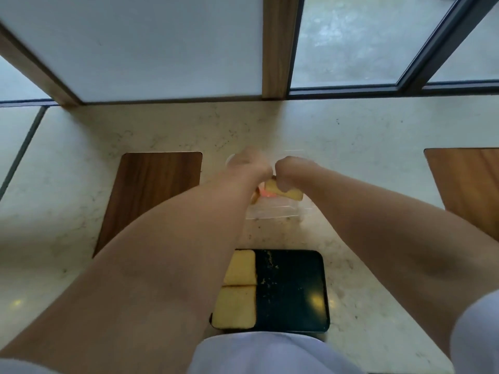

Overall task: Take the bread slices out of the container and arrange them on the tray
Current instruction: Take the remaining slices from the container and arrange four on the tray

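Observation:
A clear plastic container [280, 210] stands on the counter beyond the tray. Both hands reach into it. My right hand [291, 172] is closed on a yellow bread slice [278, 190] lifted over the container's opening. My left hand [251, 163] is curled next to it at the container's far left; whether it grips anything is hidden. Something red shows inside under the slice. Nearer me lies the black tray [297, 290] with crumbs on it. Two bread slices lie on its left side, one [241, 267] behind the other [235, 306], edges touching.
The pale marble counter [378, 171] runs to a window wall at the back. A dark wooden inset [151, 190] lies left of the container, and another wooden panel [469, 179] at the right edge. My forearms cross over the tray's left part.

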`<state>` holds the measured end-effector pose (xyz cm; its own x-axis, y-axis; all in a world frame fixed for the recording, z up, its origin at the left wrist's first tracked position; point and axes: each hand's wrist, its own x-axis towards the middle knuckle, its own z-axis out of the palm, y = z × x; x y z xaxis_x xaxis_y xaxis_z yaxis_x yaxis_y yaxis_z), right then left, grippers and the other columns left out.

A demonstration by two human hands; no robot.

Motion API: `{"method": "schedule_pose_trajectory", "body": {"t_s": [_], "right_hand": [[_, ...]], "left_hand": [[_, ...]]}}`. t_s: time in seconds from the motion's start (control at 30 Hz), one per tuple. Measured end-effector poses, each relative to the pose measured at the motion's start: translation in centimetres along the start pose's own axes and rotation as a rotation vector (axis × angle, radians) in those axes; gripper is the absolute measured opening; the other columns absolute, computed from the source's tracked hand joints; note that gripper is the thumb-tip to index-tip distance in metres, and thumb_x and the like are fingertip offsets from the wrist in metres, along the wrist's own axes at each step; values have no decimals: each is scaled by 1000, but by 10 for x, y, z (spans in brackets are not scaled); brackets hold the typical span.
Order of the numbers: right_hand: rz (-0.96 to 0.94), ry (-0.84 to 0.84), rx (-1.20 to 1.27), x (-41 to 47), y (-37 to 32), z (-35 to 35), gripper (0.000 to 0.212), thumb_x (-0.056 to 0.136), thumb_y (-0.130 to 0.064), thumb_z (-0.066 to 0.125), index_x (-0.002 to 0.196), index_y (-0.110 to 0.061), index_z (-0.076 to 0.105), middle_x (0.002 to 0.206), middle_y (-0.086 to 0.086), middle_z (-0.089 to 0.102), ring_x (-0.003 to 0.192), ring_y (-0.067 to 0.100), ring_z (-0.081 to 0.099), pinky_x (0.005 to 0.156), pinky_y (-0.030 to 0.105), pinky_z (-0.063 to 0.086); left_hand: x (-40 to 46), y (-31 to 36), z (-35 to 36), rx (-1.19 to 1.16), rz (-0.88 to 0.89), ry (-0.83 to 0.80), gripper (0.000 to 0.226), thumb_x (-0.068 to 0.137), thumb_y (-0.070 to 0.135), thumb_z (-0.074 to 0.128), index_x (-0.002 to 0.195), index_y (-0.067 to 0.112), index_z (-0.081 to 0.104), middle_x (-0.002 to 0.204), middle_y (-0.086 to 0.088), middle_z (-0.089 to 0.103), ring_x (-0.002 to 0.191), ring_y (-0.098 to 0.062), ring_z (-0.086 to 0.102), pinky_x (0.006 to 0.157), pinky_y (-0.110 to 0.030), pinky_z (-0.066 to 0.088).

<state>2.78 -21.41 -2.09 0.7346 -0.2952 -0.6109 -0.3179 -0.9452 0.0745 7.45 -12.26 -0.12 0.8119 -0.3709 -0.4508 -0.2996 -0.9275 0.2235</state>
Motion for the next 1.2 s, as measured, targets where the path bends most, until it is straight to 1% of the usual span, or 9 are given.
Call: {"method": "schedule_pose_trajectory", "body": {"t_s": [0.17, 0.33, 0.43, 0.5, 0.63, 0.7, 0.77, 0.9, 1.2], "right_hand": [[52, 41, -97, -39, 9, -50, 26, 79, -16, 67, 104, -11, 60, 82, 7, 53, 67, 23, 53, 53, 34, 41], [-10, 249, 64, -95, 12, -82, 29, 82, -18, 68, 108, -5, 64, 80, 6, 57, 64, 19, 52, 61, 32, 48], [-80, 423, 562, -147, 30, -44, 21, 79, -22, 68, 98, -14, 64, 88, 5, 64, 67, 14, 57, 51, 27, 44], [-119, 394, 1107, -188, 42, 11, 27, 74, -31, 73, 97, -21, 62, 89, 4, 70, 72, 16, 68, 56, 26, 49], [-109, 17, 2133, -225, 35, 137, 54, 83, -14, 75, 132, -10, 54, 117, 8, 75, 107, 28, 71, 86, 40, 60], [79, -100, 2449, -231, 16, 188, 55, 83, -9, 69, 135, -9, 52, 115, 14, 74, 98, 27, 73, 79, 36, 61], [309, -138, 2670, -233, -3, 225, 55, 80, -9, 69, 133, -10, 54, 102, 15, 76, 87, 24, 73, 67, 30, 62], [612, -66, 2710, -229, -32, 263, 40, 90, -3, 66, 128, -8, 54, 114, 19, 66, 102, 32, 64, 71, 36, 57], [692, -38, 2613, -211, -45, 250, 22, 91, -9, 69, 111, -11, 59, 117, 19, 66, 109, 33, 63, 77, 44, 56]], "left_hand": [[-25, -4, -59, 107, 124, 145, 12, 84, 19, 61, 90, 9, 62, 77, -8, 61, 67, -21, 60, 53, -31, 46], [-78, -14, -92, 25, 304, 386, 20, 84, 7, 58, 103, 8, 52, 84, -6, 58, 77, -23, 60, 63, -36, 50], [-123, -70, -66, -388, 404, 502, 15, 84, 12, 61, 96, 16, 54, 77, -1, 59, 65, -8, 61, 54, -23, 51], [-159, -118, -21, -756, 278, 431, 16, 83, 18, 65, 91, 23, 53, 75, 1, 58, 57, 1, 59, 47, -13, 47], [-205, -189, 87, -1615, -285, -31, 25, 88, 0, 63, 112, 4, 57, 113, -22, 65, 90, -26, 70, 69, -36, 62], [-222, -208, 125, -1904, -476, -226, 30, 90, -6, 56, 120, -7, 55, 121, -30, 62, 101, -37, 67, 73, -44, 63], [-235, -220, 148, -1981, -584, -280, 24, 90, -8, 55, 113, -9, 57, 122, -32, 61, 105, -42, 64, 75, -48, 62], [-245, -220, 163, -1882, -617, -300, 21, 88, -15, 55, 106, -5, 60, 111, -29, 65, 96, -40, 68, 70, -45, 63], [-248, -202, 163, -1751, -459, -432, 60, 79, -27, 55, 131, 1, 48, 127, -28, 59, 108, -44, 64, 73, -47, 62]]}}
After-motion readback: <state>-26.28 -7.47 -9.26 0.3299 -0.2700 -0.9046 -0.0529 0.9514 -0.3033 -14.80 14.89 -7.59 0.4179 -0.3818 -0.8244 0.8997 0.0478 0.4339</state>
